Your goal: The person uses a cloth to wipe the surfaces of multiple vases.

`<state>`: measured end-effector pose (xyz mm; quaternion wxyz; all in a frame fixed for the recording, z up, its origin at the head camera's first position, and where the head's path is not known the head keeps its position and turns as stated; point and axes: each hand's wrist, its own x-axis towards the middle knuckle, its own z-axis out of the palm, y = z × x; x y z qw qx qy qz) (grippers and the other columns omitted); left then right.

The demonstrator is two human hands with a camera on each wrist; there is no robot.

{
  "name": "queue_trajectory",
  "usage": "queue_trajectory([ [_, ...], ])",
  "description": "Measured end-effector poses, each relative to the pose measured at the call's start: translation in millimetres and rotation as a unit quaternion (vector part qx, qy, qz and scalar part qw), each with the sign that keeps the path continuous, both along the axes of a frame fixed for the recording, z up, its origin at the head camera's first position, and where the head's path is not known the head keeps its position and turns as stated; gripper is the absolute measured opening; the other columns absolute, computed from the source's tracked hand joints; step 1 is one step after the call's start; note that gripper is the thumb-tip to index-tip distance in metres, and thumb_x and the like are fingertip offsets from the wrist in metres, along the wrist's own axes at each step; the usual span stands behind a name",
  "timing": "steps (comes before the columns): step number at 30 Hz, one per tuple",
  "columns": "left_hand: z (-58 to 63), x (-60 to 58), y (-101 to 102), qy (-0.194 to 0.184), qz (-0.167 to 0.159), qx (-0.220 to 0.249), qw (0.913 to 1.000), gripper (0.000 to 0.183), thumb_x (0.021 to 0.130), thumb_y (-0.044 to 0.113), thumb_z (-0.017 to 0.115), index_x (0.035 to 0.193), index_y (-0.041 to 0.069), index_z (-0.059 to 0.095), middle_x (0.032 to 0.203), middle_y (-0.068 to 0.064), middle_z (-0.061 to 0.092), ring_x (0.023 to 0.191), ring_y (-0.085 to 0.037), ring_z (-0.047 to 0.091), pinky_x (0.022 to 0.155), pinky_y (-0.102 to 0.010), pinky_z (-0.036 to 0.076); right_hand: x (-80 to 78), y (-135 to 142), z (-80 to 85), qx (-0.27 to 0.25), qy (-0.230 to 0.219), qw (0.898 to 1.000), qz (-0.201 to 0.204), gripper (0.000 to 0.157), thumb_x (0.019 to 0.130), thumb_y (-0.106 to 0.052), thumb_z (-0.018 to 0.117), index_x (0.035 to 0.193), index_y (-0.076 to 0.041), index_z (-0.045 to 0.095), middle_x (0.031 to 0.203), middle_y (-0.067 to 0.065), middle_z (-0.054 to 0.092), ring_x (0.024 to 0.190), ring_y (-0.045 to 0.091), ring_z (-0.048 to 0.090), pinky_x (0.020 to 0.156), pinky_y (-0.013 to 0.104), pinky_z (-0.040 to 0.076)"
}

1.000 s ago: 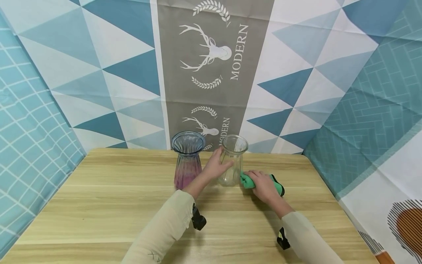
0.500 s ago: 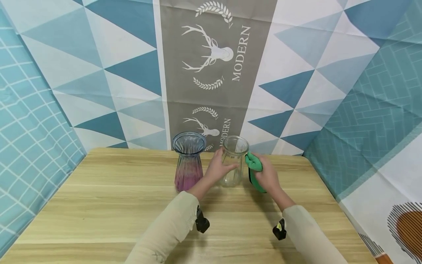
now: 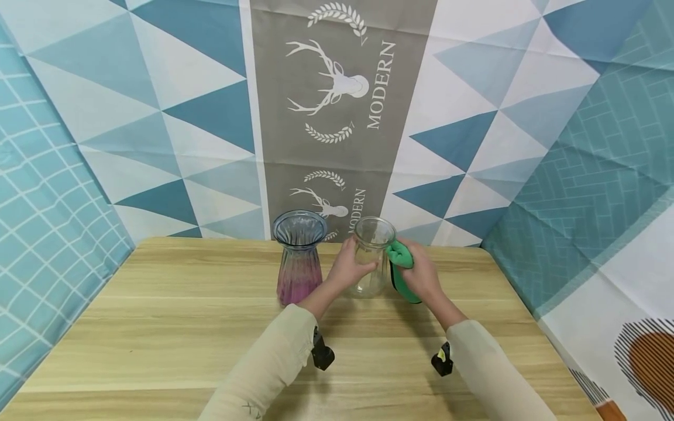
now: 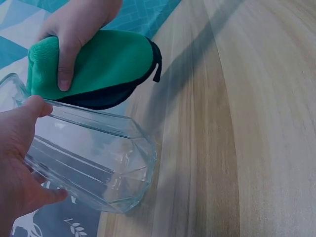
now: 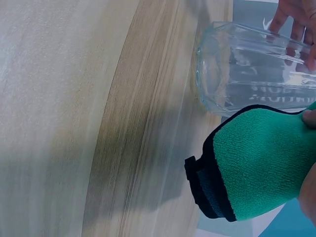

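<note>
A clear glass vase (image 3: 371,283) stands upright near the table's back edge. My left hand (image 3: 348,268) grips it from the left, thumb in front and fingers behind, as the left wrist view also shows. In my right hand (image 3: 420,273) is a folded green cloth (image 5: 261,158) with dark edging, held against the vase's right side just below the rim. The thumb lies over the cloth in the left wrist view. Left of my left hand stands a second vase (image 3: 300,272), blue at the top and pink at the bottom.
The wooden table (image 3: 174,327) ends at a patterned cloth backdrop (image 3: 210,117) just behind the vases. Blue-tiled fabric (image 3: 47,193) hangs on the left side and teal fabric (image 3: 590,169) on the right. A black wrist camera (image 3: 322,351) sits below the left hand.
My right hand has lifted the cloth from low beside the vase up to near its rim, and the cloth now hangs downward. The left hand keeps its grip on the clear vase.
</note>
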<state>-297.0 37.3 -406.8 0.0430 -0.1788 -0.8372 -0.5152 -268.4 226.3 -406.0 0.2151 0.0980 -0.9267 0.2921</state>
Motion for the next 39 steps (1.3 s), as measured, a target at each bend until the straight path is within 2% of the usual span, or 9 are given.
queue_trajectory([
  [7,-0.1,-0.8,-0.8,0.003,-0.016,0.001,0.9999,0.078,0.077,0.018,0.073,0.142,0.003,0.033,0.140,-0.021,0.039,0.130,-0.035,0.041,0.109,-0.048,0.035,1.1,1.8,-2.4,0.026,-0.005,0.999,0.029,0.051,0.084,-0.005,0.066,0.133,-0.009,0.051,0.127,0.017,0.056,0.116,0.036,0.053,0.091,0.055,0.047],
  [12,0.2,-1.2,-1.1,0.007,-0.020,-0.006,0.9998,0.077,0.077,0.018,0.073,0.142,0.005,0.033,0.140,-0.021,0.040,0.131,-0.035,0.041,0.109,-0.048,0.035,1.2,5.8,-8.3,0.078,-0.009,0.996,0.033,0.052,0.083,-0.004,0.066,0.133,-0.009,0.051,0.130,0.016,0.056,0.117,0.037,0.054,0.093,0.056,0.046],
  [15,0.2,-1.2,-1.2,0.002,-0.020,-0.009,0.9998,0.078,0.077,0.018,0.073,0.142,0.005,0.033,0.140,-0.021,0.039,0.131,-0.035,0.040,0.109,-0.047,0.035,1.8,6.8,-12.0,0.122,-0.006,0.992,0.027,0.052,0.082,-0.002,0.065,0.132,-0.012,0.053,0.127,0.016,0.058,0.114,0.037,0.056,0.089,0.055,0.048],
  [20,0.2,-0.9,-1.1,-0.007,-0.019,-0.008,0.9998,0.078,0.076,0.018,0.073,0.142,0.003,0.033,0.141,-0.021,0.039,0.131,-0.034,0.040,0.110,-0.047,0.034,4.3,9.8,-20.2,0.190,0.024,0.981,0.032,0.055,0.076,0.000,0.069,0.128,-0.013,0.056,0.120,0.014,0.062,0.105,0.034,0.060,0.083,0.052,0.051],
  [26,0.9,-0.1,-1.4,-0.012,-0.022,-0.006,0.9997,0.078,0.077,0.017,0.072,0.142,0.003,0.032,0.141,-0.021,0.038,0.131,-0.034,0.040,0.110,-0.046,0.034,8.0,14.9,-34.5,0.243,0.019,0.969,0.039,0.055,0.076,-0.002,0.070,0.128,-0.013,0.055,0.119,0.011,0.061,0.105,0.034,0.059,0.087,0.052,0.049],
  [32,1.6,0.4,-0.3,-0.015,-0.027,-0.003,0.9995,0.075,0.078,0.014,0.071,0.141,0.004,0.033,0.140,-0.020,0.039,0.131,-0.034,0.040,0.109,-0.046,0.034,10.5,18.4,-40.7,0.242,0.007,0.970,0.037,0.054,0.077,-0.004,0.071,0.129,-0.012,0.055,0.121,0.010,0.061,0.109,0.034,0.058,0.090,0.052,0.048],
  [39,2.5,0.4,-1.5,-0.012,-0.029,-0.005,0.9995,0.074,0.076,0.016,0.072,0.139,0.004,0.036,0.138,-0.020,0.043,0.129,-0.034,0.042,0.108,-0.048,0.035,8.9,17.3,-29.5,0.165,-0.009,0.986,0.028,0.050,0.082,-0.001,0.064,0.129,-0.015,0.055,0.122,0.012,0.061,0.108,0.034,0.059,0.086,0.053,0.049],
])
